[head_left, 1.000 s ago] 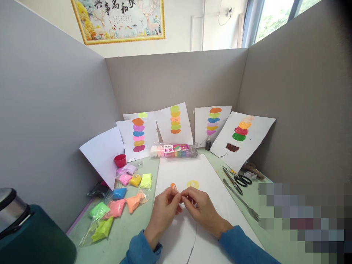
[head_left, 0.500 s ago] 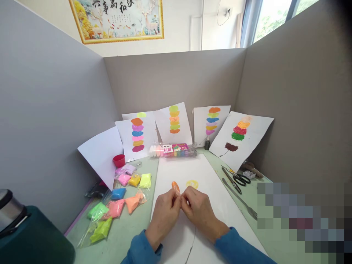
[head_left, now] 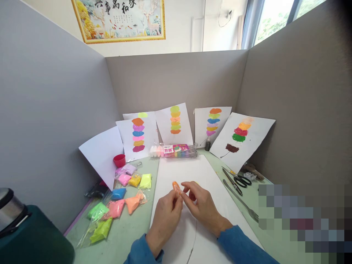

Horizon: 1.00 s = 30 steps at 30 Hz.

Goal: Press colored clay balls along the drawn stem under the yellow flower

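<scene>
My left hand pinches a small clear packet of orange modelling clay between thumb and fingers, above the white paper. On the packet's right side is my right hand, its fingers apart and its thumb tip at the packet's edge; whether the thumb presses on it I cannot tell. A thin dark line runs down the paper below my hands. The yellow mark on the paper is almost wholly hidden behind my right hand.
Several coloured clay packets lie at left, near a red cup and a dark green flask. Scissors and a fork lie at right. A bag of clay sticks and painted sheets stand behind.
My right hand has loosened its pinch and spread its fingers, now covering most of the yellow mark. My left hand still holds the orange packet in nearly the same place.
</scene>
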Tool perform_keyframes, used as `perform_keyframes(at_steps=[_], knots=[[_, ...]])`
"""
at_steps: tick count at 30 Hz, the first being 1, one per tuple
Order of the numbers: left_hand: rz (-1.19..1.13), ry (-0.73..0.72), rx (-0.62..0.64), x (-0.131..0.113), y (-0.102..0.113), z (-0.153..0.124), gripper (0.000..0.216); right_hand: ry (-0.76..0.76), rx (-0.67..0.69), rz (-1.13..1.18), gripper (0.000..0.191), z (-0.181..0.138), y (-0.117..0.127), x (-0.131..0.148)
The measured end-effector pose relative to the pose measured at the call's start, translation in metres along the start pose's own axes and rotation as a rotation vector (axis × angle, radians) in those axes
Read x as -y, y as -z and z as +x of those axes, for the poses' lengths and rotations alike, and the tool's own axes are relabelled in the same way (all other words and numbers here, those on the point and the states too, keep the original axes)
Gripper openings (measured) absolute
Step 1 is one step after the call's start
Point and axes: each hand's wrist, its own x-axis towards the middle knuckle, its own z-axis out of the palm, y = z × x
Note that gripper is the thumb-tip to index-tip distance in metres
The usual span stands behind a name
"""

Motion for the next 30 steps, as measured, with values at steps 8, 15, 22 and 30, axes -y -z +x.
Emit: perform_keyframes(at_steps=[8, 15, 22, 30], knots=[[0.037, -0.171, 0.027, -0.002, -0.001, -0.004, 0.023, -0.216, -0.067, 0.199, 0.019, 0.001, 0.004, -0.01], [0.226, -0.382, -0.182, 0.013, 0.006, 0.004, 0.072, -0.445, 0.036, 0.611, 0.026, 0.006, 0.007, -0.005], [0.295, -0.355, -0.052, 0.02, -0.001, 0.004, 0.047, -0.499, 0.038, 0.586, 0.022, 0.007, 0.006, 0.003], [0.224, -0.297, -0.011, 0.01, 0.003, 0.005, 0.036, -0.546, 0.012, 0.536, 0.019, 0.011, 0.01, -0.005]])
